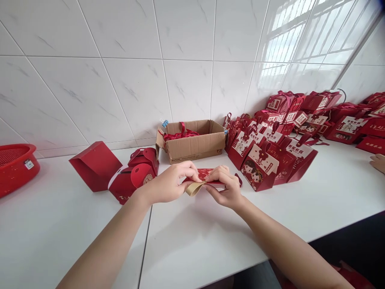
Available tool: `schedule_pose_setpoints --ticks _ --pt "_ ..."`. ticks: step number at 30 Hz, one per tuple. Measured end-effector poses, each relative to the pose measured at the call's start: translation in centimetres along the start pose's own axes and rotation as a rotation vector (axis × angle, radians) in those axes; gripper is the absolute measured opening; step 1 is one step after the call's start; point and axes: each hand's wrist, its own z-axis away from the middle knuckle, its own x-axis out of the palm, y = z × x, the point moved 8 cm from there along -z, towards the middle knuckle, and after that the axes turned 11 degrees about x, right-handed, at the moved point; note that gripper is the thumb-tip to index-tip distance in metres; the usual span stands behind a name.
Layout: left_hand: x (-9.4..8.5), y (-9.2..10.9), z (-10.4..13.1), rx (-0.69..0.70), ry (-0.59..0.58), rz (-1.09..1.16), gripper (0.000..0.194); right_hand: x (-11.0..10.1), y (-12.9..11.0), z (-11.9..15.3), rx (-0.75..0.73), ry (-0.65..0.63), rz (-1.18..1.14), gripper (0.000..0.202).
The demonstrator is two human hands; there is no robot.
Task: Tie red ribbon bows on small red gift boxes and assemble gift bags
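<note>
A flat red printed packet [204, 173] is between my two hands above the white table, with a gold strip [195, 188] curled in a loop at its near side. My left hand [173, 181] pinches the strip and the packet's left part between thumb and fingers. On the right, my right hand [225, 186] is closed on the packet, its thumb below and fingers on top, where the strip meets it. A dark red ribbon end [240, 180] shows past the right hand. The fingers hide much of the packet.
Behind stands a cardboard box [197, 150] with red ribbons. Red boxes [98, 165] and a red basket [18, 172] are at left. Many red gift boxes [260, 166] fill the right, where another person's hand [378, 162] shows at the edge.
</note>
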Motion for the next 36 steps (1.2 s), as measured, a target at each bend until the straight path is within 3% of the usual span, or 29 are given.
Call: schedule_pose_setpoints --ticks 10,15,17,20,25,29,36 --pt "0.5 -1.7 -0.7 0.009 -0.026 0.12 0.015 0.7 1.0 0.4 0.072 -0.014 0.009 0.013" --pt "0.3 -1.4 -0.6 0.084 -0.037 0.13 0.02 0.2 1.5 0.1 0.185 0.042 -0.037 0.011" --pt "0.0 -1.2 -0.6 0.078 0.012 0.064 0.029 0.1 2.5 0.0 0.286 0.048 -0.051 0.01" --pt "-0.5 -1.0 -0.7 0.062 0.134 0.031 0.027 0.4 3.8 0.0 0.416 0.02 -0.102 0.014" --pt "-0.8 -1.9 -1.0 0.034 0.356 0.177 0.022 1.7 4.1 0.2 0.488 -0.035 -0.169 0.019" --pt "-1.2 -2.2 -0.7 0.06 0.529 0.138 0.021 2.3 3.9 0.5 0.531 -0.071 -0.161 0.017" --pt "-1.4 -1.7 -0.4 0.118 0.645 0.082 0.03 2.6 4.3 0.8 0.582 -0.131 -0.293 0.026"
